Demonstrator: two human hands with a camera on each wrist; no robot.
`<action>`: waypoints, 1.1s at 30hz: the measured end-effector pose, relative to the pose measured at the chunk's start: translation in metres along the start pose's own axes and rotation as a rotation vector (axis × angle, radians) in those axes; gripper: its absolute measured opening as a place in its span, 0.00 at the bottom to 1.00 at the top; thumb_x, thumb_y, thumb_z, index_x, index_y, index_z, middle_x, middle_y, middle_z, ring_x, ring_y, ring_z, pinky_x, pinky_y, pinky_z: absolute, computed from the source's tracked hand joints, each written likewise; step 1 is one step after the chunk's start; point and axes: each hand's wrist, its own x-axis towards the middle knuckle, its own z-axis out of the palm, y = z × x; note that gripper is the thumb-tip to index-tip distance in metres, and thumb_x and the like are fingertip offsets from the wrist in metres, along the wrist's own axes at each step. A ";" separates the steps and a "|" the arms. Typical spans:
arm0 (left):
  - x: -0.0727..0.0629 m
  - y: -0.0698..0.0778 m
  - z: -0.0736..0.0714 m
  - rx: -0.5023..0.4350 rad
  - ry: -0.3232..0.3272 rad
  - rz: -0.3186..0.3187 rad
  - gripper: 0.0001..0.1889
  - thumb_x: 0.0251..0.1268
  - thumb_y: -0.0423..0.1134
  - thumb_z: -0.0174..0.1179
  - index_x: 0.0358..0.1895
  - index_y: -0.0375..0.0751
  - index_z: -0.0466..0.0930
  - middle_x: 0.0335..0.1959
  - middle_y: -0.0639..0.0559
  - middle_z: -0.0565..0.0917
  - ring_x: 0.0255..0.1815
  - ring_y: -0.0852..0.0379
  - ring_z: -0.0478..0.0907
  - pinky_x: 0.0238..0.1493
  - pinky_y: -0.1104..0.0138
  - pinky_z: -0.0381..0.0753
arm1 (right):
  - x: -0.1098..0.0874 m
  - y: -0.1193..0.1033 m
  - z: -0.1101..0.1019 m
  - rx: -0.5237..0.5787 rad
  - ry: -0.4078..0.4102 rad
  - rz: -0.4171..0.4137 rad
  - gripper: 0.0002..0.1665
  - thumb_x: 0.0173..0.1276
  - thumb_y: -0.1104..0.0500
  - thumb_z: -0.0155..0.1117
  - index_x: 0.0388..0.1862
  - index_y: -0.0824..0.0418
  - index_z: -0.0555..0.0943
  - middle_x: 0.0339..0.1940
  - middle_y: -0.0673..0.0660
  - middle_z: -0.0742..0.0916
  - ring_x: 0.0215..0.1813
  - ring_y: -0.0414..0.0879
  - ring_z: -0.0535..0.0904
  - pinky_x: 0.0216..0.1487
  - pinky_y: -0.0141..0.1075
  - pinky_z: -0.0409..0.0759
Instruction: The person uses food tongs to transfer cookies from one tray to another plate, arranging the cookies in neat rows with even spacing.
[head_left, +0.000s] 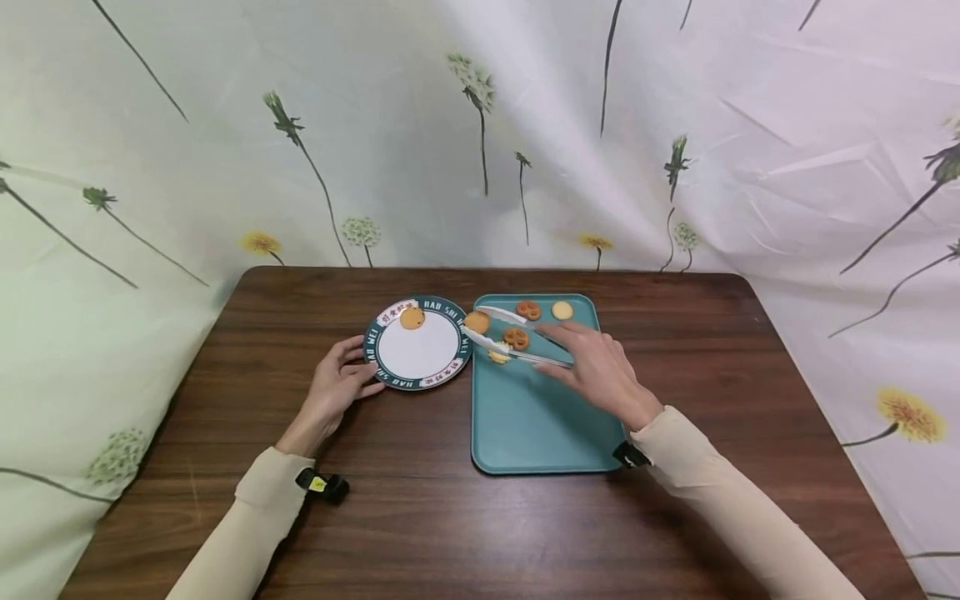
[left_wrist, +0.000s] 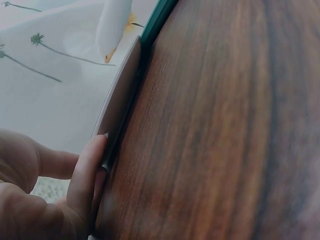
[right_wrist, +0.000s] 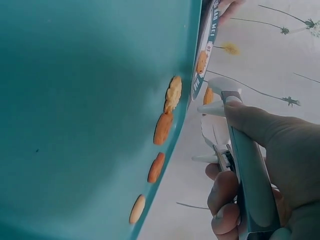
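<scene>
My left hand (head_left: pixel 337 385) grips the left rim of a round plate (head_left: pixel 411 358) with a dark green patterned border, thumb on top and fingers at its underside. One round cookie (head_left: pixel 412 317) lies near the plate's far edge. In my right hand (head_left: pixel 600 371) is a pair of tongs (head_left: pixel 528 357) with white tips. Another round cookie (head_left: pixel 477 322) sits between those tips, above where the plate meets the teal tray (head_left: pixel 540 425). On the tray lie two pretzel-shaped cookies (head_left: pixel 516 337), a small pale round cookie (head_left: pixel 562 310) and a yellowish lumpy one (head_left: pixel 499 356).
A dark wooden table (head_left: pixel 405 517) bears the plate and tray, which stand side by side. Behind it hangs a pale cloth (head_left: pixel 420 167) printed with dandelions. The tray has a raised rim (right_wrist: pixel 187 100).
</scene>
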 end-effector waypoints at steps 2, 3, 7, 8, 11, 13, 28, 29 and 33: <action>0.000 0.000 0.000 0.001 -0.002 0.001 0.34 0.82 0.29 0.49 0.84 0.40 0.48 0.77 0.32 0.59 0.56 0.59 0.77 0.53 0.70 0.91 | 0.002 -0.001 0.002 0.003 -0.003 0.002 0.33 0.69 0.41 0.73 0.71 0.45 0.80 0.63 0.54 0.87 0.20 0.40 0.74 0.15 0.32 0.70; 0.000 0.000 0.001 0.000 -0.004 0.001 0.34 0.82 0.29 0.50 0.84 0.40 0.48 0.77 0.32 0.59 0.57 0.59 0.77 0.53 0.70 0.91 | 0.003 -0.002 0.003 0.003 -0.003 0.000 0.33 0.69 0.41 0.73 0.71 0.45 0.80 0.63 0.54 0.87 0.21 0.40 0.74 0.15 0.32 0.70; 0.001 -0.001 0.001 -0.001 -0.006 0.001 0.34 0.82 0.29 0.50 0.84 0.40 0.48 0.77 0.32 0.59 0.57 0.59 0.77 0.53 0.70 0.92 | 0.007 -0.005 0.006 0.006 -0.009 -0.007 0.32 0.69 0.41 0.73 0.70 0.45 0.81 0.60 0.53 0.88 0.26 0.44 0.78 0.14 0.32 0.69; 0.001 -0.001 0.001 -0.002 -0.007 0.001 0.34 0.82 0.29 0.50 0.85 0.40 0.48 0.77 0.32 0.59 0.57 0.59 0.77 0.53 0.70 0.91 | 0.008 -0.005 0.007 0.008 -0.010 -0.010 0.32 0.69 0.42 0.74 0.70 0.44 0.81 0.60 0.53 0.88 0.28 0.45 0.79 0.15 0.32 0.70; 0.001 -0.001 0.001 0.001 -0.006 0.001 0.35 0.82 0.29 0.50 0.85 0.41 0.47 0.77 0.32 0.59 0.57 0.59 0.77 0.53 0.71 0.91 | 0.011 -0.008 0.010 0.011 -0.018 -0.010 0.32 0.69 0.41 0.73 0.70 0.43 0.80 0.60 0.53 0.88 0.30 0.46 0.81 0.15 0.32 0.70; 0.001 -0.001 0.001 0.004 -0.002 -0.002 0.35 0.82 0.29 0.50 0.85 0.41 0.48 0.77 0.33 0.59 0.57 0.58 0.77 0.52 0.71 0.91 | 0.014 -0.009 0.012 0.017 -0.022 -0.011 0.32 0.69 0.42 0.73 0.71 0.43 0.80 0.61 0.53 0.88 0.28 0.45 0.79 0.14 0.32 0.69; 0.000 0.000 -0.001 0.011 0.005 -0.005 0.34 0.82 0.30 0.50 0.84 0.41 0.48 0.77 0.33 0.59 0.55 0.61 0.78 0.53 0.70 0.91 | 0.031 -0.022 0.026 0.007 -0.057 -0.023 0.33 0.69 0.40 0.73 0.72 0.44 0.80 0.64 0.53 0.87 0.31 0.44 0.81 0.16 0.31 0.71; 0.000 0.000 -0.001 0.010 0.005 -0.004 0.34 0.82 0.30 0.50 0.84 0.41 0.48 0.77 0.33 0.59 0.55 0.61 0.78 0.53 0.70 0.91 | 0.033 -0.022 0.026 0.007 -0.060 -0.020 0.33 0.70 0.40 0.72 0.72 0.44 0.79 0.64 0.53 0.87 0.33 0.44 0.82 0.17 0.31 0.72; 0.001 0.000 0.000 0.007 0.007 -0.006 0.34 0.82 0.30 0.51 0.84 0.41 0.48 0.77 0.33 0.59 0.57 0.58 0.77 0.53 0.70 0.92 | 0.038 -0.024 0.030 0.016 -0.065 -0.016 0.34 0.70 0.40 0.72 0.72 0.45 0.79 0.63 0.51 0.88 0.38 0.44 0.84 0.20 0.32 0.75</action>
